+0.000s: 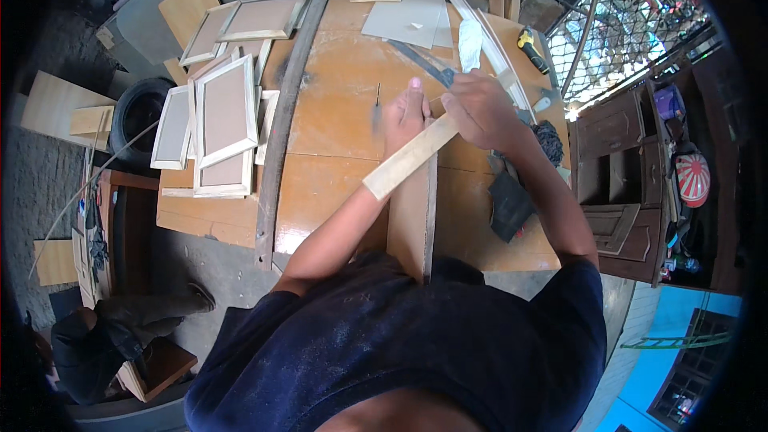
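Observation:
My right hand (480,112) is closed around the far end of a pale flat wooden strip (410,162), which slants down to the left. The strip crosses over a long brown panel (410,228) that leans against my body, its narrow edge facing right. At the panel's far end, my left hand (406,118) is closed with the thumb pointing up; it grips the panel there, though the strip and fingers hide part of the hold. Beyond the hands, a long dark flat tool, perhaps a file (420,62), lies on the orange-brown tabletop (336,112).
Wood-edged framed panels (226,112) are piled at the left, beside a dark wooden bar (292,112). A yellow-black hand tool (532,50), dark cloth (512,204) and white sheets (404,14) lie on the table. Another person (96,344) sits at lower left. A carved cabinet (616,160) stands right.

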A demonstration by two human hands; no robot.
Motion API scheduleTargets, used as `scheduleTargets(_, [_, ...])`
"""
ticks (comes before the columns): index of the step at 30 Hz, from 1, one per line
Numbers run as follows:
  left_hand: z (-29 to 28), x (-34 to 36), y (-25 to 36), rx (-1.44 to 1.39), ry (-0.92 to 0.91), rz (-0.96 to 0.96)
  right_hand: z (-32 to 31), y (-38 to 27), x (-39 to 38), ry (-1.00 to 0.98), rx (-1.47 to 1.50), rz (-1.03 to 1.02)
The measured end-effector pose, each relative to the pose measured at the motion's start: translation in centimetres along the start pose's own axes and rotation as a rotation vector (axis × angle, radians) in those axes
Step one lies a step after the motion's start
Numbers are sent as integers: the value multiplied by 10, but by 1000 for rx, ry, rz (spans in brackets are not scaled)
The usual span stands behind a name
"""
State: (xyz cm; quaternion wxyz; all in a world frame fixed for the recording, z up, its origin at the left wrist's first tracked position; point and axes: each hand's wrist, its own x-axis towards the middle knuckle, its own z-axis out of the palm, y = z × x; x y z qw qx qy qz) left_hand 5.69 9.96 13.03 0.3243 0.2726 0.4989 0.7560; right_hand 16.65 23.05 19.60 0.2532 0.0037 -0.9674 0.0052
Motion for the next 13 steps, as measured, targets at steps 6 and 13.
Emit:
scheduleTargets(6, [8, -13, 16, 85, -28, -114, -3, 3, 0, -55, -79, 23])
scheduleTargets(13, [-9, -5, -20, 64, -19, 29, -5, 42, -8, 22, 4, 234])
